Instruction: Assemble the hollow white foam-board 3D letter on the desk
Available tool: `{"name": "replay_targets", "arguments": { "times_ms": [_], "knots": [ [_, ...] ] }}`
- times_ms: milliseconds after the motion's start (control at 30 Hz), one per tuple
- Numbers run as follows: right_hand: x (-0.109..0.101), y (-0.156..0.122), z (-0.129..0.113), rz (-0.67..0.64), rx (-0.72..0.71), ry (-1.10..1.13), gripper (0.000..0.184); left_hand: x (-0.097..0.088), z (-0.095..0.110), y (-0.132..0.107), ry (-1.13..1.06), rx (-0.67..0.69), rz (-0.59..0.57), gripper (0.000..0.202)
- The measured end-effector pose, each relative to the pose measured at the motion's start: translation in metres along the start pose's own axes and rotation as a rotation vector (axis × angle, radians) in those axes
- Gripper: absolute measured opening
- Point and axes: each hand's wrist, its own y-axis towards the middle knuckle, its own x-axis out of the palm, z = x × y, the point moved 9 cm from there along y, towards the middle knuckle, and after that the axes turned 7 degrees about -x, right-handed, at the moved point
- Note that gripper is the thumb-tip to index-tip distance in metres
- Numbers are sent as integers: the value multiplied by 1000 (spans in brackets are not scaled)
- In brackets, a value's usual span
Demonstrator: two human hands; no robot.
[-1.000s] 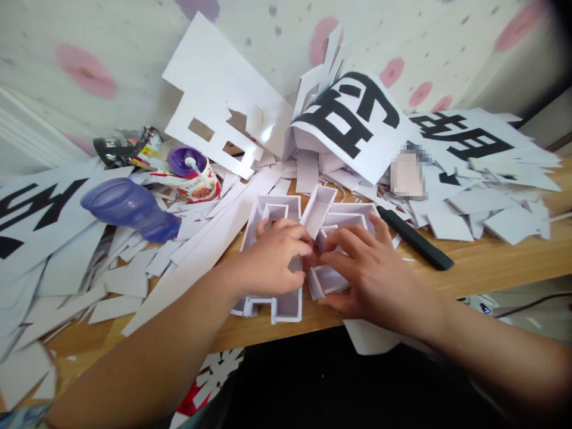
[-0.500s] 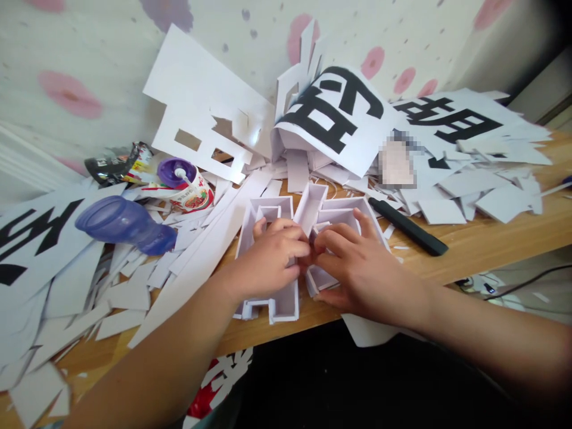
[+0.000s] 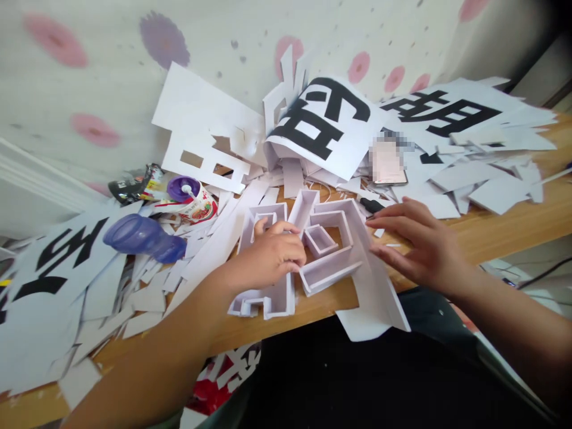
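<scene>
A white foam-board shape with raised walls [image 3: 328, 253] lies at the front edge of the wooden table [image 3: 500, 229]. My left hand [image 3: 268, 256] rests on its left part, fingers curled and pinching a wall strip near the small inner box [image 3: 319, 239]. My right hand [image 3: 420, 241] hovers to the right of the shape with fingers stretched out and apart, holding nothing. Its fingertips are close to a black pen-like tool [image 3: 370, 205].
White offcuts [image 3: 134, 286] cover the table's left side. Sheets printed with large black characters [image 3: 324, 122] pile up at the back. A purple bottle [image 3: 143, 235] lies on its side beside a purple-lidded glue cup [image 3: 192, 196]. A phone [image 3: 386, 164] sits behind.
My right hand has left the foam-board shape and moved right, opening its fingers. The left hand stays on the shape. The view has shifted slightly.
</scene>
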Motion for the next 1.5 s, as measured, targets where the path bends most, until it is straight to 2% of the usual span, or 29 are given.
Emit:
{"name": "replay_targets", "arguments": {
  "times_ms": [100, 200, 300, 400, 567, 667, 733, 900, 1067, 1233, 1500],
  "knots": [
    [-8, -33, 19, 77, 43, 7, 25, 0, 0, 3, 5, -13, -48, 19],
    [-7, -58, 29, 96, 97, 57, 32, 0, 1, 4, 20, -6, -61, 20],
    [-6, -69, 37, 117, 176, 100, 34, 1, 2, 4, 13, 2, -70, 19],
    [-9, -70, 37, 167, 138, 128, 32, 2, -1, 3, -6, -31, -75, 17],
    [-10, -65, 29, 146, 34, 155, 36, 3, -6, 4, -2, -80, -83, 18],
    [-6, -51, 22, 84, 39, 220, 34, 4, -6, 5, 0, -86, -92, 18],
    [-1, -35, 13, 1, 24, 239, 30, 3, -6, 6, 8, -91, -94, 18],
    [19, 1, -8, -270, -64, 115, 35, 2, -4, 7, 33, -98, -116, 21],
    [35, 14, -15, -416, -111, -19, 20, 0, -3, 6, 28, -75, -91, 20],
    [46, 14, -16, -443, -95, 27, 10, 1, -5, 7, 39, -88, -89, 20],
    [44, 13, -15, -393, -63, 90, 9, 2, -4, 10, 45, -72, -106, 23]
  ]
}}
